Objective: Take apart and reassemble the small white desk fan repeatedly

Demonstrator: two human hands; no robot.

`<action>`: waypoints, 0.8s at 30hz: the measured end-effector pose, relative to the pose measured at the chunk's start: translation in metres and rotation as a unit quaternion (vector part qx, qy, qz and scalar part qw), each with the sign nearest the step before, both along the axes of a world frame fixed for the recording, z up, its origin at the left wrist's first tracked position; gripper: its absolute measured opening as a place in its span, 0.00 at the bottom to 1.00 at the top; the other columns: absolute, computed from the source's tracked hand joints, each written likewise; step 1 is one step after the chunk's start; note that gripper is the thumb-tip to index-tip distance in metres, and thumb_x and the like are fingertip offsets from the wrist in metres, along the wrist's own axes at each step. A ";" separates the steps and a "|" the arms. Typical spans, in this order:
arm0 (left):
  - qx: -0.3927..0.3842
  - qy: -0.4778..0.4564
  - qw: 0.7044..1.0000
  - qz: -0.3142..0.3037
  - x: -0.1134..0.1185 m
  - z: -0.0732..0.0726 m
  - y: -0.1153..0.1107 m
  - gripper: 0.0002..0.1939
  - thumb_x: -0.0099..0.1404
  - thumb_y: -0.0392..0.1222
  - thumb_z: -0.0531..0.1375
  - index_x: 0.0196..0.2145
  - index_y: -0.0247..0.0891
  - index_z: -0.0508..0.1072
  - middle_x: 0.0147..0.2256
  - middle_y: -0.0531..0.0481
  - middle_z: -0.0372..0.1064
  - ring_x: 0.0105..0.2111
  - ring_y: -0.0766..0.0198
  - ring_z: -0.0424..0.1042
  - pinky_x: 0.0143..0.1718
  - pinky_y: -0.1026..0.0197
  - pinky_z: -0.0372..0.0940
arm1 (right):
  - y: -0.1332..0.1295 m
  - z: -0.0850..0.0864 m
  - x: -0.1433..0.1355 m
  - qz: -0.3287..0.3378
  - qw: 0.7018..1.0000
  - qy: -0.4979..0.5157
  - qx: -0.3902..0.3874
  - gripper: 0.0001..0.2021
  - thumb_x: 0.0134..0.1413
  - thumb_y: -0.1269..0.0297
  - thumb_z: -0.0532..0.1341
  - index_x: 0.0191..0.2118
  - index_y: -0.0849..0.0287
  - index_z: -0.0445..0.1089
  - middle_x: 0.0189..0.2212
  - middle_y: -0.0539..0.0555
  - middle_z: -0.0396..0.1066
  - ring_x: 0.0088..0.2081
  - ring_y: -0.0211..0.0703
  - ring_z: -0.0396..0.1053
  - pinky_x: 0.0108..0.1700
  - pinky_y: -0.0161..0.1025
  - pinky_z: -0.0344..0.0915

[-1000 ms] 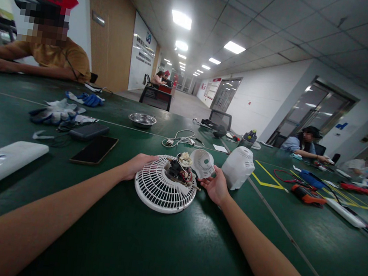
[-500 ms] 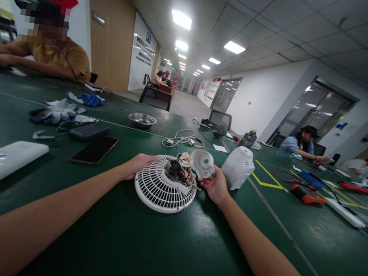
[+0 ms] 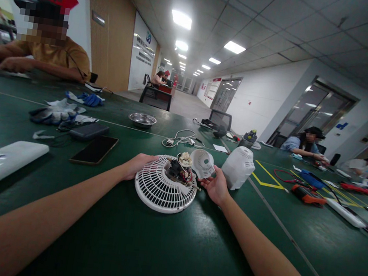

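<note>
A round white fan grille rests on the green table in front of me, with a dark motor and wires exposed at its middle. My left hand grips the grille's left rim, its fingers partly hidden behind it. Between the fingers of my right hand is a white cup-shaped motor cover, tilted with its hollow side toward me, beside the motor. Just right of that hand a white plastic housing stands upright on the table.
Behind the grille lie a white cable and a steel bowl. To the left are a phone, a dark case, work gloves and a white device. An orange multimeter lies right. Other people sit around the table.
My hands, the grille and the motor cover look unmoved. At the far left, the other person's hands have shifted a little; the person at the right has leaned slightly.
</note>
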State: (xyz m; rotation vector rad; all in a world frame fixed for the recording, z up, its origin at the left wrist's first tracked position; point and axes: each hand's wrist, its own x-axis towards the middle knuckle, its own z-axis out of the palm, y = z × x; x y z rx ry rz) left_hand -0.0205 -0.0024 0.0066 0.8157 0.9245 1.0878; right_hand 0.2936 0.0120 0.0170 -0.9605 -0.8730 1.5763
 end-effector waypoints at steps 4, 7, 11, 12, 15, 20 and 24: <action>-0.002 0.007 1.000 -0.001 0.000 0.001 -0.001 0.09 0.62 0.37 0.62 0.38 0.28 0.76 0.35 0.37 0.77 0.33 0.58 0.78 0.37 0.58 0.74 | -0.001 0.000 0.000 -0.001 1.000 -0.001 0.000 0.14 0.57 0.54 0.54 0.41 0.58 0.67 0.28 0.54 0.73 0.25 0.42 0.72 0.25 0.36 0.67; 0.000 0.005 1.000 -0.004 -0.001 0.000 0.000 0.10 0.62 0.37 0.62 0.39 0.27 0.76 0.36 0.36 0.77 0.34 0.57 0.78 0.38 0.57 0.74 | -0.002 0.002 -0.001 -0.002 1.000 0.000 0.001 0.14 0.57 0.54 0.54 0.41 0.59 0.67 0.27 0.54 0.73 0.25 0.42 0.72 0.25 0.36 0.67; 0.003 -0.001 1.000 -0.003 -0.001 -0.001 0.000 0.10 0.62 0.37 0.62 0.39 0.27 0.76 0.37 0.36 0.77 0.34 0.57 0.78 0.40 0.57 0.73 | -0.004 0.004 -0.002 -0.004 1.000 -0.002 0.001 0.14 0.57 0.54 0.54 0.40 0.59 0.68 0.27 0.54 0.73 0.25 0.42 0.71 0.25 0.36 0.67; 0.003 -0.001 1.000 -0.003 -0.001 -0.001 0.000 0.09 0.62 0.37 0.62 0.39 0.27 0.76 0.37 0.36 0.77 0.34 0.57 0.78 0.40 0.57 0.74 | -0.004 0.004 -0.002 -0.004 1.000 -0.002 0.000 0.14 0.58 0.54 0.54 0.40 0.59 0.68 0.27 0.54 0.73 0.25 0.42 0.71 0.25 0.36 0.67; -0.001 0.005 1.000 -0.001 0.000 0.000 -0.001 0.09 0.62 0.37 0.62 0.38 0.27 0.76 0.36 0.36 0.77 0.33 0.57 0.78 0.38 0.57 0.74 | -0.004 0.004 -0.002 -0.004 1.000 -0.003 -0.001 0.14 0.58 0.54 0.54 0.40 0.59 0.68 0.27 0.54 0.73 0.25 0.42 0.71 0.25 0.36 0.67; -0.004 -0.001 1.000 0.007 0.002 0.002 -0.001 0.08 0.63 0.36 0.61 0.37 0.27 0.76 0.35 0.37 0.77 0.32 0.58 0.78 0.38 0.58 0.74 | -0.003 0.002 -0.001 0.003 1.000 0.000 0.000 0.14 0.58 0.54 0.53 0.40 0.59 0.67 0.27 0.54 0.73 0.25 0.42 0.72 0.26 0.36 0.68; 0.000 0.004 1.000 0.009 0.002 0.001 -0.001 0.08 0.62 0.36 0.62 0.37 0.27 0.76 0.36 0.36 0.77 0.32 0.58 0.78 0.37 0.58 0.74 | -0.003 0.003 -0.001 -0.004 1.000 0.000 -0.001 0.14 0.57 0.55 0.54 0.41 0.59 0.67 0.27 0.54 0.73 0.25 0.42 0.72 0.26 0.36 0.68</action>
